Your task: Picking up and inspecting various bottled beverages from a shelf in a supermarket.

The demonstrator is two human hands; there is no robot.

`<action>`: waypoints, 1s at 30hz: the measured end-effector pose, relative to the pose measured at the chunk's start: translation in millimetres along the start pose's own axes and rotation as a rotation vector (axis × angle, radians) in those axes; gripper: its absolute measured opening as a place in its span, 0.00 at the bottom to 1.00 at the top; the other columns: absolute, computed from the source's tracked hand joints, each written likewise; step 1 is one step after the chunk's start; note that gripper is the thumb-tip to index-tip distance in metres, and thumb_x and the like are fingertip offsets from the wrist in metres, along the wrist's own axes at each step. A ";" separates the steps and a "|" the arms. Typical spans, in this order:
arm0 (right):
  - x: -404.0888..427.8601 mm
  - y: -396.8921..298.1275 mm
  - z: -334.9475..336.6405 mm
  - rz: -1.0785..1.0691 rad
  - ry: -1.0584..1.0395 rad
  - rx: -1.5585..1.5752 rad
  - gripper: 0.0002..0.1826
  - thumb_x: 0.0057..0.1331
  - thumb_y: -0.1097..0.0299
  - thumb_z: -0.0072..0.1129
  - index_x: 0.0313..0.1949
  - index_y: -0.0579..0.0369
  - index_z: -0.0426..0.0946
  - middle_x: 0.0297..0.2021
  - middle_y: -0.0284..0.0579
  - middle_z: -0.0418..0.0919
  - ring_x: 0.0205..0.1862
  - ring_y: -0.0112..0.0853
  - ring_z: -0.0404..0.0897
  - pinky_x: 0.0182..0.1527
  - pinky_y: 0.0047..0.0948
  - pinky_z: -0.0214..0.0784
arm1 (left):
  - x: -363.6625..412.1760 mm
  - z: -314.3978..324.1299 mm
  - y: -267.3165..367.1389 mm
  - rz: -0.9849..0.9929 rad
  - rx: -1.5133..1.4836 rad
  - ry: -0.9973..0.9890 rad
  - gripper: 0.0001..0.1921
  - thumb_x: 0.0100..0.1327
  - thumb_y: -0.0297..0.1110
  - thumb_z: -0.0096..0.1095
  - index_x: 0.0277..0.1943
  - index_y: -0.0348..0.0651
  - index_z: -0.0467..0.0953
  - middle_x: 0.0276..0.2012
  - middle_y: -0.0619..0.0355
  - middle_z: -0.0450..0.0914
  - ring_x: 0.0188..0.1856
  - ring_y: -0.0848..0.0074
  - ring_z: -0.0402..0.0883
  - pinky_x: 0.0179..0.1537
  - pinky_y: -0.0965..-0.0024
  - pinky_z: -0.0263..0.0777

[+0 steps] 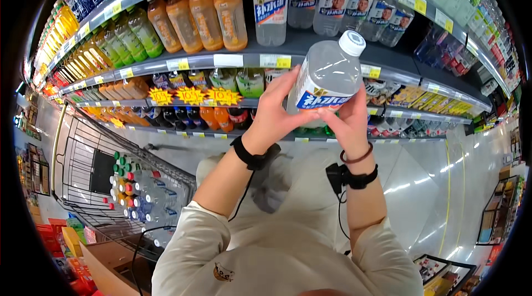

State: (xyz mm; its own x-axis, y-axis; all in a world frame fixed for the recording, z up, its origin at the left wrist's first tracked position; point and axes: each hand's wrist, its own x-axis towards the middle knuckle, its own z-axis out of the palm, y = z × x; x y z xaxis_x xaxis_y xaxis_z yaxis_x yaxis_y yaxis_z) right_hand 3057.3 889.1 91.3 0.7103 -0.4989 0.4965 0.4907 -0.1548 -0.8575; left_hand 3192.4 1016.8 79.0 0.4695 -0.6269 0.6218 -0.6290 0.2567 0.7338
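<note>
Between my two hands is a clear plastic drink bottle (332, 67) with a white cap and a blue, white and orange label. My left hand (276, 107) grips its left side, and my right hand (347, 119) holds its lower right side. Both thumbs meet across the front near the label's lower edge. The bottle tilts, its cap towards the upper right. Behind it, a similar bottle (270, 9) stands upright on the shelf (249, 58), with several more labelled bottles (332, 7) to its right. The held bottle's base is hidden by my hands.
Orange drink bottles (230, 15) and green-labelled bottles (143, 32) line the shelf at left. Lower shelves hold dark and orange sodas (210, 118). A wire shopping cart (83, 130) loaded with bottles stands at my left. A cardboard box (104, 267) is behind it. Tiled floor (409, 179) extends right.
</note>
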 end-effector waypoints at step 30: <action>176.2 92.4 -27.9 -0.071 0.151 -0.942 0.41 0.52 0.61 0.73 0.63 0.59 0.64 0.46 0.63 0.80 0.48 0.57 0.80 0.47 0.47 0.75 | 110.9 63.7 -69.3 0.009 0.343 0.214 0.37 0.61 0.22 0.56 0.72 0.24 0.50 0.55 0.27 0.73 0.54 0.44 0.79 0.53 0.58 0.74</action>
State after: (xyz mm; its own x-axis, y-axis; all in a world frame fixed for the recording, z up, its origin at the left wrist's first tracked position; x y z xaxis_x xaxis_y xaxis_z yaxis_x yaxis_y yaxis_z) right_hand 3213.6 763.1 95.8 0.5899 -0.5561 0.5855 -0.1244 -0.7790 -0.6146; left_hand 3248.6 882.7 79.6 0.5585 -0.4490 0.6975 -0.7872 -0.0216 0.6164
